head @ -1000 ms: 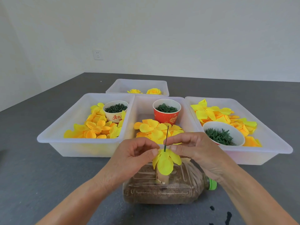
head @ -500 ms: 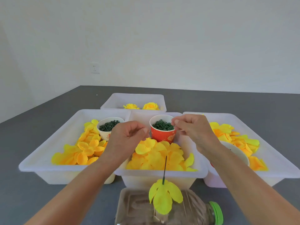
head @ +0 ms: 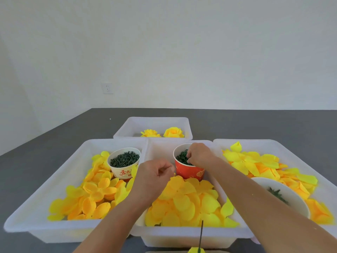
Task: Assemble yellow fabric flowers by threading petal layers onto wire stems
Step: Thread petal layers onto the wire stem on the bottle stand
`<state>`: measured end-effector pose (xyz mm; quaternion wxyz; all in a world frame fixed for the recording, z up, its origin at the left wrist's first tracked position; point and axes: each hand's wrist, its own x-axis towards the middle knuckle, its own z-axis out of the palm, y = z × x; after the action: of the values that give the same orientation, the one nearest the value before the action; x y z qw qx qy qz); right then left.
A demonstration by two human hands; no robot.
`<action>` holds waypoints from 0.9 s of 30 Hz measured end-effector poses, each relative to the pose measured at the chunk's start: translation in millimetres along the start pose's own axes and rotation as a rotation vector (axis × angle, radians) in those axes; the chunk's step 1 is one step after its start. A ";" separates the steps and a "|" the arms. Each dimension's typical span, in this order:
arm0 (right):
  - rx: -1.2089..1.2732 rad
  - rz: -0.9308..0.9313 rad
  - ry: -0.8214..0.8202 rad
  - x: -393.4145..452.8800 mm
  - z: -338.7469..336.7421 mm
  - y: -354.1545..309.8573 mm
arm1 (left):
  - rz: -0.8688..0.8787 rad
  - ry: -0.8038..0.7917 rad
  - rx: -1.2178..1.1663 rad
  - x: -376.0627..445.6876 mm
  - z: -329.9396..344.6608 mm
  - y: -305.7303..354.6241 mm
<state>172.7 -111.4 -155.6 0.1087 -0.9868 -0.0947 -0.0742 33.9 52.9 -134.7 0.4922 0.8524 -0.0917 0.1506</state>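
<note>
Right hand point(head: 198, 155) now in red cup point(head: 189, 172) — white cup point(head: 124, 172) lettering unreadable

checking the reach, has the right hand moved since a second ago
Yes. The right hand left the wire stem at the near edge and went forward to the red cup, its fingers now dipping into the green pieces there.

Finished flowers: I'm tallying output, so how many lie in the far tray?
2. One finished flower lies left in the far tray, the other flower just to its right. The tray's near wall may hide more.
</note>
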 end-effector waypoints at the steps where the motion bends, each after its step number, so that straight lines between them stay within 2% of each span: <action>1: -0.020 0.008 0.013 1.9 2.2 -1.7 | 0.002 -0.006 0.010 -1.1 0.2 -0.2; 5: -0.073 0.029 0.079 0.9 4.2 -5.0 | 0.007 -0.023 0.024 -4.1 0.6 0.2; 10: -0.034 0.012 -0.002 -1.0 -4.2 -2.9 | -0.023 -0.031 -0.029 -4.3 -1.0 0.4; 12: -0.047 -0.008 0.029 -4.9 -6.5 -1.3 | -0.019 -0.009 -0.030 -4.9 -1.4 1.0; 15: -0.040 -0.025 0.077 -10.5 -1.5 4.1 | 0.018 0.169 0.044 -4.9 -2.1 0.1; 18: 0.045 -0.038 0.087 -14.8 1.7 6.8 | -0.045 0.313 0.261 -3.2 -5.3 -5.0; 20: 0.095 -0.034 0.102 -16.1 1.8 7.9 | -0.153 0.272 0.369 -1.8 -6.2 -9.5; 22: 0.197 0.000 0.125 -17.4 0.8 7.3 | -0.219 0.224 0.368 -1.6 -6.1 -10.4; 27: 0.343 0.061 0.178 -23.7 -7.0 6.3 | -0.242 0.198 0.374 -0.8 -4.0 -10.2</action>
<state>150.1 -123.1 -154.1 0.2855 -0.9457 -0.0662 -0.1406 35.5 61.5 -141.4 0.3470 0.9145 0.0891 0.1878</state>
